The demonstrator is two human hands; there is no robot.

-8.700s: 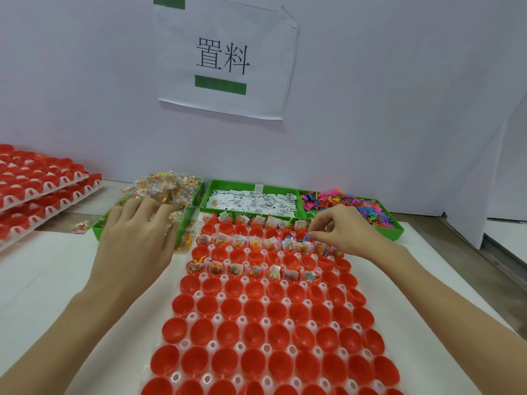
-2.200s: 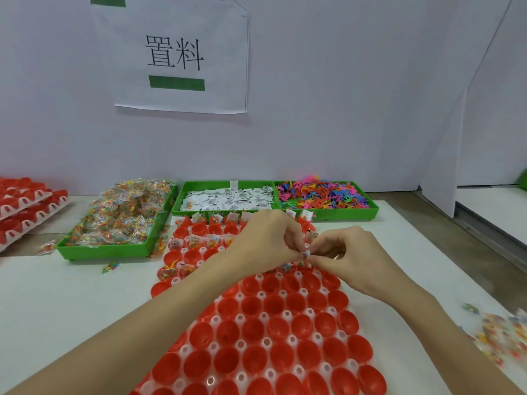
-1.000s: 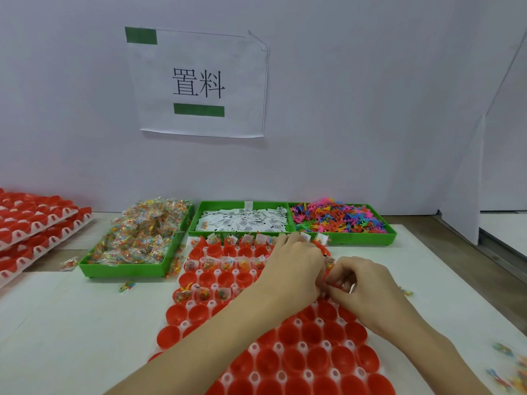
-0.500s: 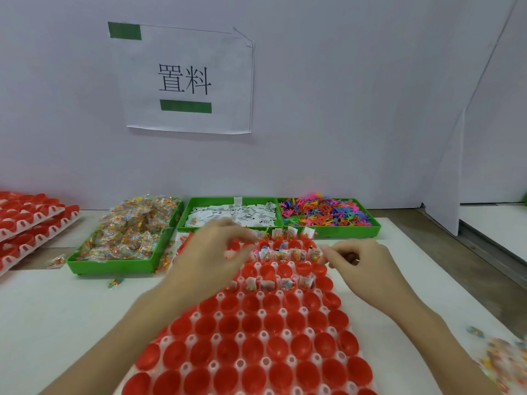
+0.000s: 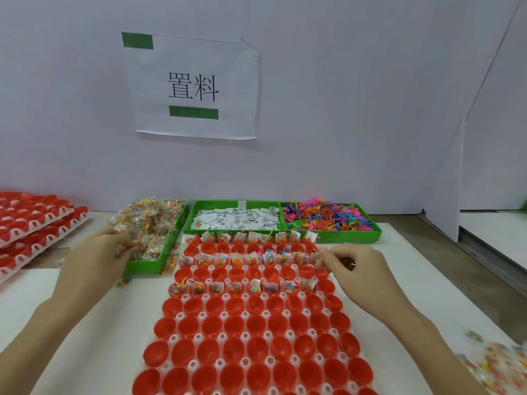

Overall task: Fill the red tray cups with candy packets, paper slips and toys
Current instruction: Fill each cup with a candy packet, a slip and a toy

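The left hand [image 5: 97, 259] reaches into the candy packets [image 5: 148, 223], fingers curled among them; whether it grips one is unclear. The right hand [image 5: 356, 269], fingers curled, hovers at the red tray's [image 5: 251, 332] right edge. Behind the tray stand three green bins [image 5: 330, 236]: packets, paper slips [image 5: 236, 219], toys [image 5: 325, 215].

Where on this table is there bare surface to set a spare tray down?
Bare white table lies left of the red cup tray, in front of the candy bin, though the left hand and forearm cross it. Right of the tray, a strip stays free until the loose candy near the corner. The three bins crowd the back edge.
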